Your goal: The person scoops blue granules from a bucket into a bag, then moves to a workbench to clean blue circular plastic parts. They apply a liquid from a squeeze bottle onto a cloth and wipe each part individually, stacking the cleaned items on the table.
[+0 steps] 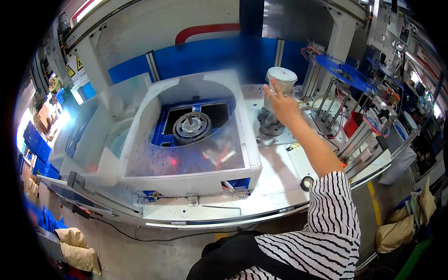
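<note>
My right hand (pixel 284 106) reaches forward, its fingers stretched out and apart, in front of a clear upright cylinder with a white top (pixel 282 74). The fingertips overlap the cylinder's side, and I cannot tell whether they touch it. Below the cylinder is a dark metal base (pixel 271 125). To the left of my hand stands a white box-shaped housing (pixel 254 158) with a rounded opening. Inside it, a round slotted metal disc (pixel 192 127) with a centre post sits over a blue frame (pixel 160 135). My left hand does not show.
Right of my arm are a blue disc on posts (pixel 343 72), a red container (pixel 353 124) and wiring. A hex key (pixel 221 207) lies near the table's front edge, and a black roll (pixel 306 183) lies by my sleeve. Blue specks dot the white surface.
</note>
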A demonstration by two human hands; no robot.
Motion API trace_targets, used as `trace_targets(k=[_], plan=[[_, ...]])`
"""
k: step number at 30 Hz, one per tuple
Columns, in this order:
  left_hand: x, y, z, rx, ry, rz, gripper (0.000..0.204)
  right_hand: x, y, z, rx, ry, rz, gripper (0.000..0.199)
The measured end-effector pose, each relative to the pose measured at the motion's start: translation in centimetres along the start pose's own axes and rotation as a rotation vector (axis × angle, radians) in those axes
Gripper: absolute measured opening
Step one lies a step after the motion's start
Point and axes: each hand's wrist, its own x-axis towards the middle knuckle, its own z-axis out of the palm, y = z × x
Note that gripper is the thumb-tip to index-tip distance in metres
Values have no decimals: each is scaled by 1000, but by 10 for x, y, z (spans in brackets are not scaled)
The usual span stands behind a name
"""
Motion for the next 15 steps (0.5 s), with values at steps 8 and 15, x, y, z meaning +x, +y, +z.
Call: trace_targets(k=[8, 15], plan=[[-7, 9, -37, -226, 53, -1, 47, 20, -52, -93, 661, 448, -3, 72], [-16, -50, -91, -542, 79, -22, 48, 63, -201, -296, 1251, 824, -398, 41]])
